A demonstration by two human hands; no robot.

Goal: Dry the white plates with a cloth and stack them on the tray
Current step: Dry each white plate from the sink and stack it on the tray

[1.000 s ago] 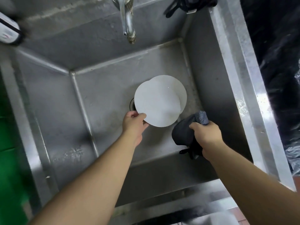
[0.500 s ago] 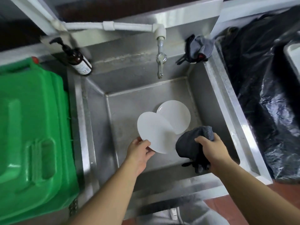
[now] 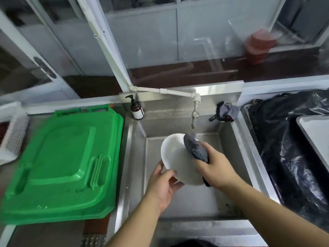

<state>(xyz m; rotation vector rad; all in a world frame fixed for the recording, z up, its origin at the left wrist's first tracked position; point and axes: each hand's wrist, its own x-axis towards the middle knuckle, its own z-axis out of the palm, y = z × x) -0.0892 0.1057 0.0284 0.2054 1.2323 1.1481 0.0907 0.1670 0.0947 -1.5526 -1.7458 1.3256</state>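
A white plate (image 3: 175,157) is held up above the steel sink (image 3: 135,157), tilted toward me. My left hand (image 3: 163,184) grips its near lower rim, thumb on the face and fingers underneath. My right hand (image 3: 215,166) holds a dark grey cloth (image 3: 195,148) and presses it against the plate's right side. The second plate, seen earlier on the sink floor, is hidden behind the raised plate and my hands. A white tray (image 3: 315,138) lies at the far right edge on black plastic.
A green bin lid (image 3: 62,163) fills the space left of the sink. A brown pump bottle (image 3: 136,111) stands at the sink's back left corner, the tap (image 3: 194,116) hangs over the middle, and another grey cloth (image 3: 226,112) lies at the back right. Black plastic sheeting (image 3: 288,157) covers the right counter.
The plate has been lifted off the sink floor and tilted up. My right hand moved the cloth up onto the plate's right side. The view has pulled back and upward.
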